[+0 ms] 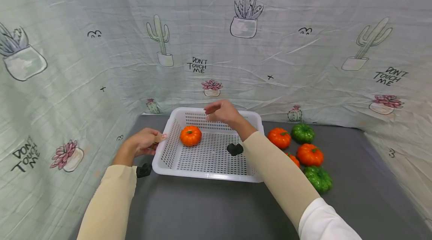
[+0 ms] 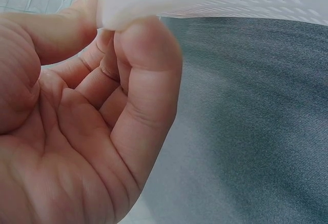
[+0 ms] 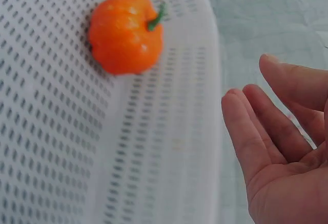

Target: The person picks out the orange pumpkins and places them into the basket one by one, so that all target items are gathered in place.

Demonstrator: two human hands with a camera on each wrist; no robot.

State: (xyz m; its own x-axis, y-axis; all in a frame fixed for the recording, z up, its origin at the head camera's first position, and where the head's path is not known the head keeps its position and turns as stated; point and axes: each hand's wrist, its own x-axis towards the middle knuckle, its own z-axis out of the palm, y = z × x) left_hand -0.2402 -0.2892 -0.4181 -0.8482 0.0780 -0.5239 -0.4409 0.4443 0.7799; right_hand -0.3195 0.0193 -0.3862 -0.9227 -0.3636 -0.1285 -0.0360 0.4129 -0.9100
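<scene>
A white perforated plastic basket (image 1: 207, 175) stands on the dark table with a small orange pumpkin (image 1: 191, 136) in its far left part. My left hand (image 1: 146, 141) pinches the basket's left rim between thumb and fingers; the left wrist view shows the white rim (image 2: 138, 1) between them. Over the far side of the basket, my right hand (image 1: 222, 112) hovers with relaxed fingers and holds nothing. In the right wrist view the same orange pumpkin (image 3: 125, 34), with its green stem, lies against the basket wall, apart from the right hand (image 3: 287, 147).
To the basket's right lie several orange pumpkins (image 1: 310, 155) and two green pumpkins (image 1: 302, 133), one partly behind the right sleeve (image 1: 280, 172). A printed cloth (image 1: 216, 45) hangs close behind the basket and along the left. Bare grey table (image 1: 202, 210) lies in front.
</scene>
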